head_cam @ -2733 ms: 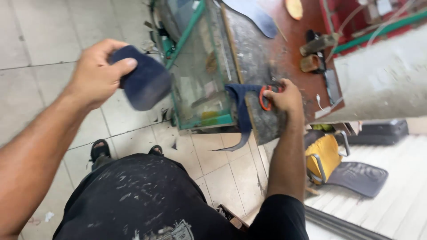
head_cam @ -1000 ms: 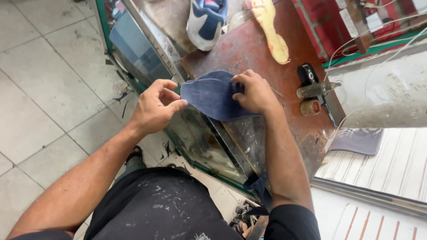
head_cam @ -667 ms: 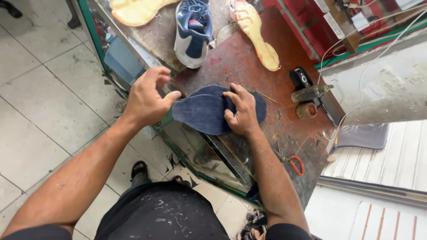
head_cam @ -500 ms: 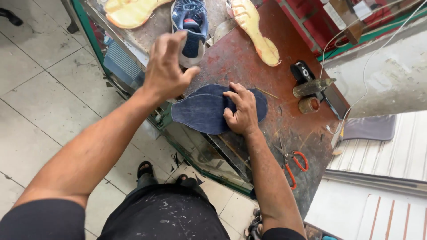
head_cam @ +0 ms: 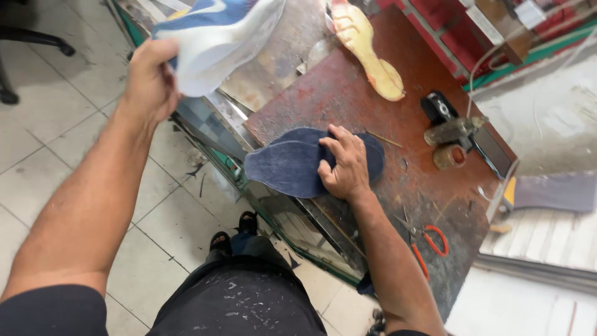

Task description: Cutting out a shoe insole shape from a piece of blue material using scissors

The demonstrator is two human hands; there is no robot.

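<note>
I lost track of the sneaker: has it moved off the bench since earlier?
Yes. The left hand has lifted the sneaker off the bench, toward the floor side.

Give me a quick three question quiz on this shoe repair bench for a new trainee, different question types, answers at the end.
1. True or false: the right hand presses flat on the dark blue insole piece.
2. What does the left hand hold? A) scissors B) white and blue sneaker C) yellow insole
3. Fill in: the orange-handled scissors lie on the ____ worktop.

Key: 1 true; 2 B; 3 red
</note>
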